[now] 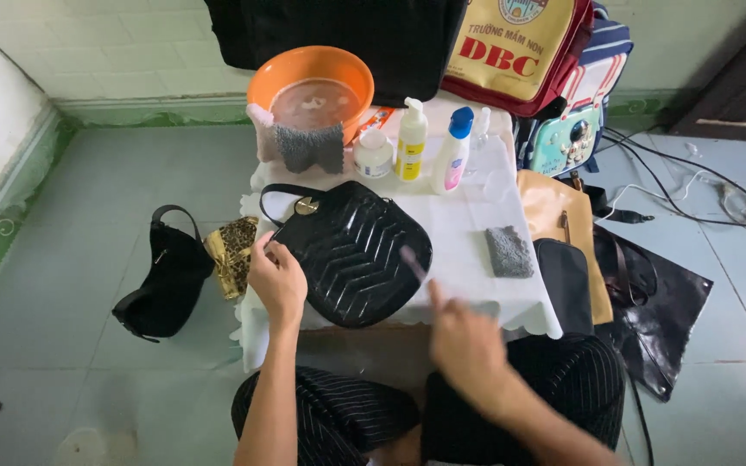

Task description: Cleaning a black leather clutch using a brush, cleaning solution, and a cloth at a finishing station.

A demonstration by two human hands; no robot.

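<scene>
Left hand [276, 278] rests curled on the left edge of the black quilted handbag [351, 250], fingers bent over the rim and pinning it flat rather than lifting it. Right hand [466, 343] hovers just off the bag's lower right corner, blurred by motion, pinching a thin pale stick-like tool [414, 262] whose tip lies over the bag's face; what kind of tool it is cannot be made out. The handbag lies flat in the middle of the tabletop [468, 224], which is draped in white cloth, with the round gold clasp [306, 205] and thin strap toward the far left. Its glossy chevron-stitched skin looks soft and padded, likely light and yielding under pressure, and smooth enough to slide on the cloth, so a hold at the stitched rim or near the clasp seems surest, while the thin strap would let it swing. Just right of it lies a small grey cloth [509, 252]. Behind stand a white jar [373, 154], a yellow-labelled pump bottle [411, 141] and a blue-capped bottle [452, 152], with an orange basin [311, 86] of water, a grey rag draped on its near rim. On the floor to the left sit a black bag [166, 274] and a leopard-print pouch [233, 255]; more bags lie at right.
</scene>
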